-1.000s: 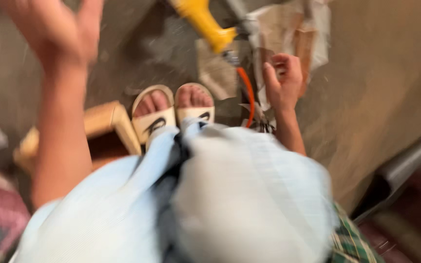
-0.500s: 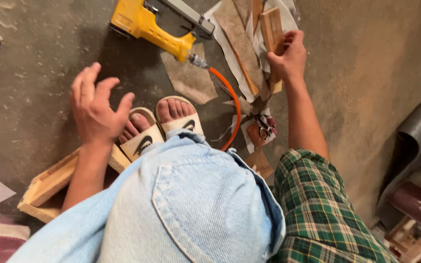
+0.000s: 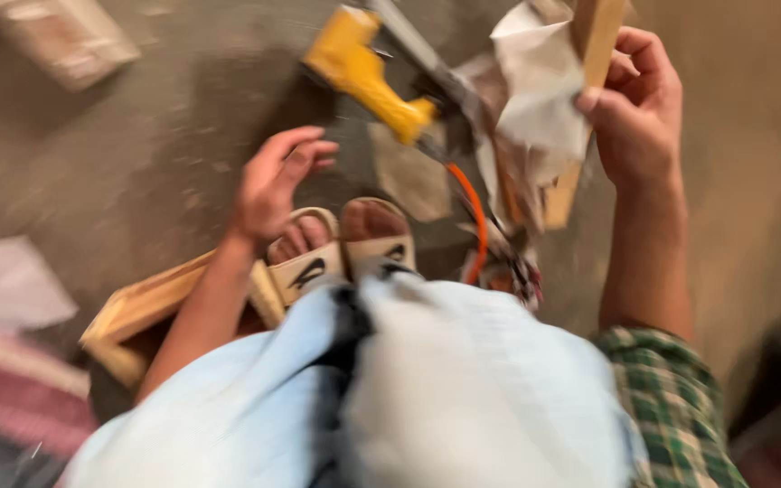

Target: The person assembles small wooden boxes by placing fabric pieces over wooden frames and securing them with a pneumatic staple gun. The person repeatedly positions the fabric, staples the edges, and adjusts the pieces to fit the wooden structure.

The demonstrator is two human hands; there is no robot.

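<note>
Wooden frame (image 3: 151, 303): on floor, beside sandalled feet (image 3: 341, 248). Left hand (image 3: 273, 185): empty, fingers spread, above the feet. Right hand (image 3: 635, 108): clamped on wooden strip (image 3: 589, 81) (blurred), right of yellow nail gun (image 3: 363, 72) beyond the feet.

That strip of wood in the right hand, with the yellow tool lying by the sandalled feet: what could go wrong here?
The right hand grips a wooden strip together with a crumpled sheet, so the wood might slip within the paper. The yellow power tool and its orange hose lie close to open-toed sandals; a dropped strip or a snagged hose could hurt the toes. The left hand hangs open above the feet, holding nothing.
</note>
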